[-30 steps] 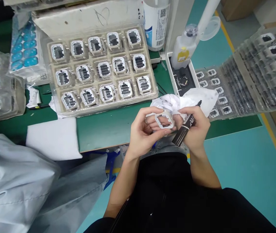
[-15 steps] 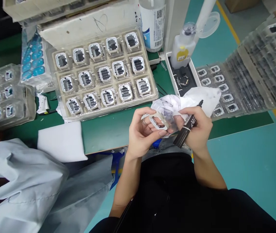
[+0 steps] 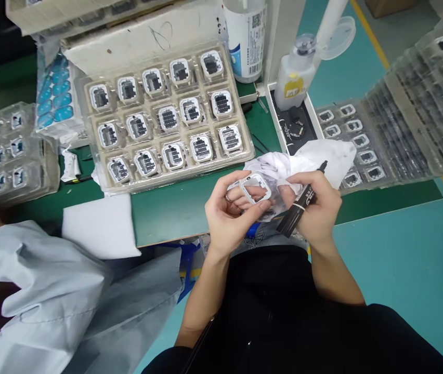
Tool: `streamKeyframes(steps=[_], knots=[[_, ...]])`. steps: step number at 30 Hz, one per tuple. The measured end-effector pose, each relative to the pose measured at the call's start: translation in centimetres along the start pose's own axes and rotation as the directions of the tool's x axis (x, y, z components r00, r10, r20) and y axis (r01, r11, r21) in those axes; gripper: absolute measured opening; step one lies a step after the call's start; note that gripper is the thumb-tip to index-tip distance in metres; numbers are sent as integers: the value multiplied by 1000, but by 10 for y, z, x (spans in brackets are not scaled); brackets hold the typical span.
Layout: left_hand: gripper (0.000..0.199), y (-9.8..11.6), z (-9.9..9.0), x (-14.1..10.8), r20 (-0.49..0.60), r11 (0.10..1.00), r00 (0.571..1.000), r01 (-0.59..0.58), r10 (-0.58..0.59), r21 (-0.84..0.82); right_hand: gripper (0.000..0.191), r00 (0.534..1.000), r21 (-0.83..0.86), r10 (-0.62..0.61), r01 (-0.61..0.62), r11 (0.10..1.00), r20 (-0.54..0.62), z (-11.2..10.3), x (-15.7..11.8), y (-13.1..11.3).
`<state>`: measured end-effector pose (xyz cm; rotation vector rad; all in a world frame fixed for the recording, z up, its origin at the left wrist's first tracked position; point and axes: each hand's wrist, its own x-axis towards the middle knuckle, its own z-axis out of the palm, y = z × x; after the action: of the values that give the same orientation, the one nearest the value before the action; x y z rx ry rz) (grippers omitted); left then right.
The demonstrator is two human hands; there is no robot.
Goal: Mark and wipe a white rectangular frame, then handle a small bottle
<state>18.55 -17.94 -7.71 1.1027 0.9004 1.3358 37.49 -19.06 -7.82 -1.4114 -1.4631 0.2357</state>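
Between its thumb and fingers, my left hand [image 3: 229, 213] holds a small white square frame [image 3: 256, 188] with an open middle. My right hand [image 3: 320, 205] is closed round a black marker [image 3: 299, 208], whose capped or pointed narrow end sticks up past the index finger. A crumpled white cloth [image 3: 323, 156] lies beside and behind both hands, and the right fingertips touch its bunched part. Left of the hands and further back, a clear tray [image 3: 159, 139] bears rows of similar white frames with dark parts.
A spray-type white bottle [image 3: 247, 47] and a bottle with a yellow label [image 3: 294, 78] stand behind. Stacked trays [image 3: 404, 114] rise at right. A white foam sheet [image 3: 99, 226] lies near a co-worker's grey sleeve [image 3: 50, 275]. Another tray [image 3: 7, 156] is far left.
The white frame in my left hand has turned, so its open middle now faces the camera more fully. My right hand keeps the marker in nearly the same place.
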Motion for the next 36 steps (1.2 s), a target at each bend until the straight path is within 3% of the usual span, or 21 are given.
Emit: streamKeyframes(steps=[9, 13, 17, 20, 24, 28, 30, 32, 36], knots=[[68, 0, 3, -1, -28, 1000, 999, -25, 26, 8, 8, 1000, 49, -23, 22, 999, 12, 1, 2, -1], [76, -4, 4, 0, -46, 1000, 999, 18, -19, -15, 14, 991, 3, -82, 82, 997, 102, 0, 3, 3], [71, -7, -1, 0, -35, 996, 999, 13, -16, -92, 25, 967, -110, -176, 198, 974, 186, 5, 7, 12], [70, 0, -12, 2, -44, 995, 998, -41, 37, -85, 29, 947, -156, -207, 250, 956, 246, 12, 13, 20], [69, 27, -38, 17, -123, 990, 985, -116, 125, 80, 24, 928, -185, -174, 245, 952, 330, 12, 16, 22], [65, 59, -73, 59, -150, 945, 965, -167, 215, 281, 25, 938, -256, -238, 302, 918, 251, -2, 8, 14], [56, 73, -91, 88, -142, 880, 953, -182, 267, 438, 28, 939, -288, -279, 330, 899, 202, -9, 5, 7], [52, 83, -106, 117, -120, 748, 937, -181, 329, 638, 33, 938, -281, -307, 342, 897, 162, -15, 4, 0], [43, 92, -123, 155, 7, 339, 947, -122, 321, 933, 42, 933, -199, -359, 359, 912, 36, -23, 6, -8]])
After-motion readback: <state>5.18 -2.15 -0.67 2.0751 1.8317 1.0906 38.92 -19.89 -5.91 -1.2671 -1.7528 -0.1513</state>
